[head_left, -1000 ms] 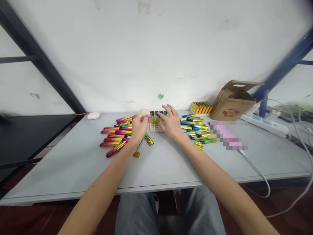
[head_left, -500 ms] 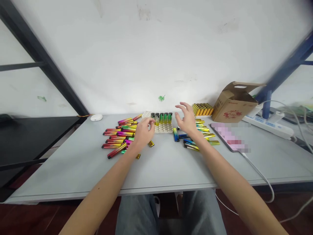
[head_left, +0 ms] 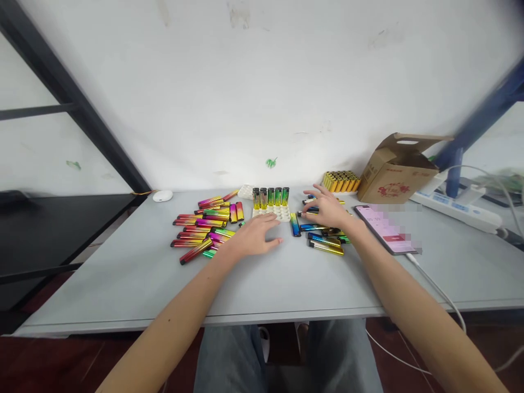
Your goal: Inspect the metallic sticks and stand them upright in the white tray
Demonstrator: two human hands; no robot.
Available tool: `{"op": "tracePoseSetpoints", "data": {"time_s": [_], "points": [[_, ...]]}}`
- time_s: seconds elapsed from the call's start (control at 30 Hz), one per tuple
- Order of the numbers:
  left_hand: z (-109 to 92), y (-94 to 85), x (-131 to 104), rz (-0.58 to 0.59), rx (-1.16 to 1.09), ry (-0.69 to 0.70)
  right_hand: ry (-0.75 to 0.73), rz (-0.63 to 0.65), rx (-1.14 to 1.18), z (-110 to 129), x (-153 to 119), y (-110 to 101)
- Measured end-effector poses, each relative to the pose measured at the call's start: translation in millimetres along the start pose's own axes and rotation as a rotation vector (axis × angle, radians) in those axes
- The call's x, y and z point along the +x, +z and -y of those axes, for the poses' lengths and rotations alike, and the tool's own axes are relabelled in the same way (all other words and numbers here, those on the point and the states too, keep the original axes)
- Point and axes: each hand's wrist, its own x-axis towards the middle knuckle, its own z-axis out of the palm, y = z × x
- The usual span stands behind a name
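Observation:
A white tray with holes (head_left: 283,214) lies near the wall, with a row of green-and-gold lighters (head_left: 271,198) upright along its back. My left hand (head_left: 257,236) is open at the tray's front edge, fingers over the rim and thumb spread to the right; it hides part of the tray. To the right, my right hand (head_left: 329,212) reaches over loose blue-and-gold lighters (head_left: 314,227), its fingers bent and apart, with nothing visibly gripped. A single blue lighter (head_left: 295,225) lies between the tray and that pile. Left of the tray is a heap of red, pink and gold lighters (head_left: 196,232).
A block of upright yellow lighters (head_left: 341,181) stands by the wall, beside an open cardboard box (head_left: 397,180). A phone (head_left: 385,229) with a white cable and a power strip (head_left: 458,210) lie at the right. A white earbud case (head_left: 162,196) sits at the back left.
My left hand has come down and to the right, from the tray's left side to its front edge, and its fingers have spread. My right hand has moved right and down over the loose lighters.

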Motion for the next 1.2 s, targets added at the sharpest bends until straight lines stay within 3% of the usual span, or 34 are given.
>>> {"op": "tracePoseSetpoints", "data": {"time_s": [0.17,0.3,0.43,0.53,0.6,0.7,0.87,1.2], "points": [[-6.2,0.4,-3.1,0.079,0.018,-0.032,-0.007,0.051,0.033,-0.9,0.6,6.0],[-10.0,0.2,-2.5,0.083,0.038,-0.025,0.009,-0.041,0.229,0.4,3.0,4.8],[-11.6,-1.4,-1.4,0.061,0.044,-0.021,0.236,-0.196,0.766,16.8,6.7,-0.8],[-12.0,-2.7,-0.8,0.052,0.044,-0.01,0.321,-0.226,1.254,35.7,9.2,-5.7],[-12.0,-3.1,-0.4,0.045,0.036,-0.004,0.38,-0.218,1.511,47.7,10.0,-9.5],[-11.5,-2.8,0.1,0.035,0.02,0.006,0.416,-0.074,1.74,60.6,9.0,-15.0],[-10.4,-1.2,0.5,0.016,0.0,0.021,0.444,0.149,1.77,65.8,4.7,-14.8],[-12.8,-3.5,1.0,0.03,-0.017,0.006,0.5,0.077,1.747,58.9,4.9,-8.8]]}}
